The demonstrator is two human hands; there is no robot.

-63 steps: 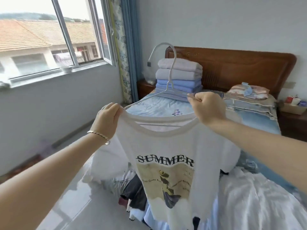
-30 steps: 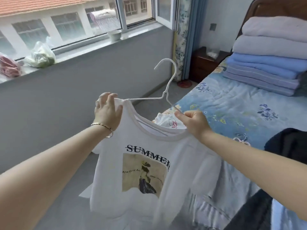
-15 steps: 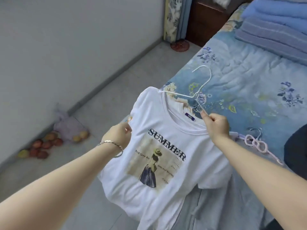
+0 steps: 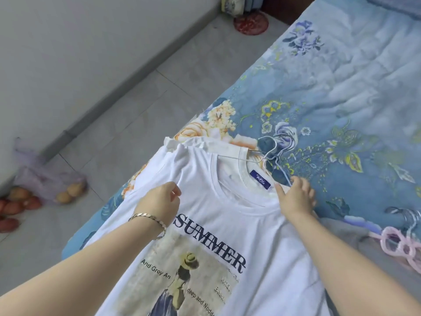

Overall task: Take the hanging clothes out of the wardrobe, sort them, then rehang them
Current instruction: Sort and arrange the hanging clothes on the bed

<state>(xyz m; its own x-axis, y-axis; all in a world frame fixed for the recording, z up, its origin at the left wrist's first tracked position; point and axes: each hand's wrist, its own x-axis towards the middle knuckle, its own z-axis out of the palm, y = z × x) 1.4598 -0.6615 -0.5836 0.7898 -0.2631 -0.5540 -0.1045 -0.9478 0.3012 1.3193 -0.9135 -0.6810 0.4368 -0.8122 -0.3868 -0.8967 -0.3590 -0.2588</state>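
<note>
Looking down from the head camera, a white T-shirt (image 4: 262, 224) printed with SUMMER lies face up across the near edge of a bed, spread on a blue floral quilt (image 4: 341, 99), its hem running out of the bottom of the picture. A thin wire hanger (image 4: 266, 155) sits inside the neck opening, its hook lying flat on the quilt just past the collar, among what look like other wire hooks; how many there are cannot be told. A blue label (image 4: 260, 180) shows inside the back of the neck. Beneath the shirt lies a second white garment (image 4: 182, 143), whose frilled edge pokes out beyond the shoulder nearer the left hand. The left hand (image 4: 159, 201), with a metal bracelet (image 4: 148, 218) on its wrist, pinches a fold of the shirt's cloth between thumb and fingers, just above the print. The right hand (image 4: 296, 195) rests on the shirt's other shoulder, thumb laid straight along the collar and fingers bent down over the end of a hanger arm; whether they actually grasp the wire cannot be told. To the right of that forearm a grey garment (image 4: 341, 233) lies on the quilt, with a pink plastic hanger (image 4: 398, 245) of linked rings touching it. On the tiled floor (image 4: 136, 99) beside the bed, against the wall, sits a mesh bag of round fruit (image 4: 50, 185), and farther off, near a curtain's foot, a red disc (image 4: 250, 21).
</note>
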